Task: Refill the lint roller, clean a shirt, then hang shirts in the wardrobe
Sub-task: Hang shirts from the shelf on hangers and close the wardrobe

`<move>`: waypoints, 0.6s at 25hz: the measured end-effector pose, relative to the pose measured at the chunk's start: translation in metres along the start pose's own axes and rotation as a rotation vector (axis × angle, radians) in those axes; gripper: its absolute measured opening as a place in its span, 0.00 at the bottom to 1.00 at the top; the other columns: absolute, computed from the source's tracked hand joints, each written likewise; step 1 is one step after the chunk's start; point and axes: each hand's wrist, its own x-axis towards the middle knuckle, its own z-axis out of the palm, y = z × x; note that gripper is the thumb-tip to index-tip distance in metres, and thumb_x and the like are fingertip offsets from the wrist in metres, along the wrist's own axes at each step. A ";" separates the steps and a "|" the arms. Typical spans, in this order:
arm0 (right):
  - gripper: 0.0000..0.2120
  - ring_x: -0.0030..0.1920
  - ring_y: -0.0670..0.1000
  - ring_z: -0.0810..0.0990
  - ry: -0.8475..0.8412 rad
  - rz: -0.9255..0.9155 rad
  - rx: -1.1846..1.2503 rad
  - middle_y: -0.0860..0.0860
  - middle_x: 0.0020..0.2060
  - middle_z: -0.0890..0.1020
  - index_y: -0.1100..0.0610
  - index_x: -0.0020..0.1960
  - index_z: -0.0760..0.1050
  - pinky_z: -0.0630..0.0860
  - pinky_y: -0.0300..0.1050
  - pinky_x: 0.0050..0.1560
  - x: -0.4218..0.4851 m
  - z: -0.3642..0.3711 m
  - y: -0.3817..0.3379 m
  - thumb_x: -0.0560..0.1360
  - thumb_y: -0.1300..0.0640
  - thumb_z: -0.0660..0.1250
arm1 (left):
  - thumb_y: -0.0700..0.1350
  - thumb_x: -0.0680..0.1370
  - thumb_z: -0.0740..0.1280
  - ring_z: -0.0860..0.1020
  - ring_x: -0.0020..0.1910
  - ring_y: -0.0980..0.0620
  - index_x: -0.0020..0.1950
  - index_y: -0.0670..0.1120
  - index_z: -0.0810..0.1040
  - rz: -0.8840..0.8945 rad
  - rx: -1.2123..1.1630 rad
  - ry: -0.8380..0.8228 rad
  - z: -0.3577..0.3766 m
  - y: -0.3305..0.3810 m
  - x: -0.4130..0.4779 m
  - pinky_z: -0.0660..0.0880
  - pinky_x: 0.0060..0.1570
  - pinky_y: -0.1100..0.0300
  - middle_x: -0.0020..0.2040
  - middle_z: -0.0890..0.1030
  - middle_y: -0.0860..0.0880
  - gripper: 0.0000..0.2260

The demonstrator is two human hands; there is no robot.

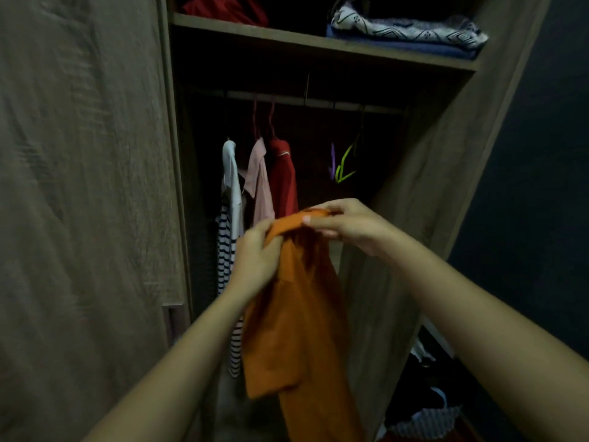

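Orange shirt [296, 314] hangs from my collar grip, near the open wardrobe [414, 218]; left hand [255, 260] and right hand [347, 224] both pinch it. I should square the collar, then take the green hanger [345, 164] far right on the rail [318, 102].

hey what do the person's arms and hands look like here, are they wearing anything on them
Both arms are bare from the bottom of the picture up to the wrists, with no sleeve in view. The left hand and the right hand wear no gloves, and no watch, bracelet or ring shows on them. The light is dim, so any small marking would be hard to tell.
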 end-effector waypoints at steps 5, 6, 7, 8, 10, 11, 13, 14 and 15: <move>0.11 0.56 0.51 0.78 -0.124 -0.201 -0.177 0.50 0.52 0.79 0.49 0.53 0.77 0.73 0.50 0.59 -0.018 0.017 0.025 0.74 0.45 0.65 | 0.46 0.79 0.56 0.77 0.41 0.50 0.47 0.45 0.77 0.034 -0.011 0.016 -0.018 0.039 0.029 0.72 0.45 0.57 0.37 0.76 0.50 0.11; 0.12 0.54 0.50 0.79 -0.151 -0.154 0.054 0.50 0.51 0.80 0.51 0.56 0.75 0.75 0.48 0.56 -0.026 0.022 0.026 0.76 0.47 0.62 | 0.46 0.80 0.56 0.76 0.40 0.51 0.47 0.45 0.77 0.029 0.044 0.001 -0.022 0.039 0.032 0.72 0.43 0.58 0.37 0.76 0.50 0.12; 0.15 0.49 0.49 0.81 -0.193 -0.093 0.271 0.51 0.49 0.80 0.56 0.58 0.74 0.78 0.45 0.51 -0.030 0.023 0.033 0.78 0.48 0.59 | 0.46 0.80 0.56 0.76 0.39 0.52 0.47 0.45 0.77 0.028 0.090 -0.018 -0.026 0.038 0.032 0.72 0.41 0.60 0.38 0.77 0.50 0.12; 0.18 0.43 0.49 0.82 -0.256 0.024 0.473 0.53 0.45 0.80 0.61 0.59 0.72 0.81 0.43 0.45 -0.036 0.024 0.039 0.79 0.48 0.56 | 0.46 0.80 0.56 0.76 0.39 0.53 0.48 0.46 0.77 0.037 0.129 -0.044 -0.028 0.037 0.032 0.72 0.40 0.62 0.39 0.77 0.50 0.11; 0.22 0.41 0.51 0.82 -0.333 0.254 0.573 0.55 0.44 0.81 0.62 0.58 0.72 0.81 0.49 0.50 -0.042 0.037 0.063 0.80 0.46 0.51 | 0.45 0.80 0.56 0.75 0.42 0.57 0.49 0.48 0.77 0.079 0.161 -0.088 -0.030 0.037 0.029 0.70 0.41 0.65 0.41 0.77 0.52 0.09; 0.21 0.47 0.53 0.81 -0.355 0.346 0.399 0.56 0.49 0.81 0.60 0.62 0.72 0.76 0.53 0.59 -0.042 0.045 0.079 0.79 0.46 0.53 | 0.44 0.79 0.57 0.75 0.43 0.59 0.49 0.49 0.77 0.091 0.150 -0.088 -0.032 0.038 0.028 0.70 0.43 0.66 0.42 0.77 0.54 0.09; 0.24 0.60 0.57 0.76 -0.464 0.252 -0.431 0.57 0.62 0.76 0.57 0.69 0.66 0.69 0.54 0.67 -0.041 0.052 0.102 0.76 0.50 0.60 | 0.43 0.78 0.59 0.76 0.44 0.61 0.49 0.51 0.78 0.099 0.144 -0.026 -0.044 0.043 0.028 0.70 0.44 0.68 0.43 0.78 0.56 0.09; 0.23 0.63 0.59 0.74 -0.501 0.082 -0.821 0.57 0.64 0.75 0.55 0.68 0.68 0.71 0.52 0.65 -0.038 0.046 0.107 0.74 0.53 0.63 | 0.43 0.78 0.61 0.77 0.45 0.60 0.50 0.52 0.80 0.122 0.185 0.009 -0.056 0.043 0.029 0.70 0.46 0.68 0.44 0.79 0.56 0.09; 0.20 0.62 0.59 0.75 -0.468 -0.089 -1.130 0.57 0.62 0.76 0.53 0.64 0.71 0.74 0.50 0.60 -0.037 0.034 0.107 0.73 0.53 0.64 | 0.43 0.77 0.62 0.77 0.48 0.59 0.51 0.51 0.81 0.148 0.256 0.017 -0.069 0.041 0.031 0.71 0.49 0.66 0.46 0.80 0.55 0.09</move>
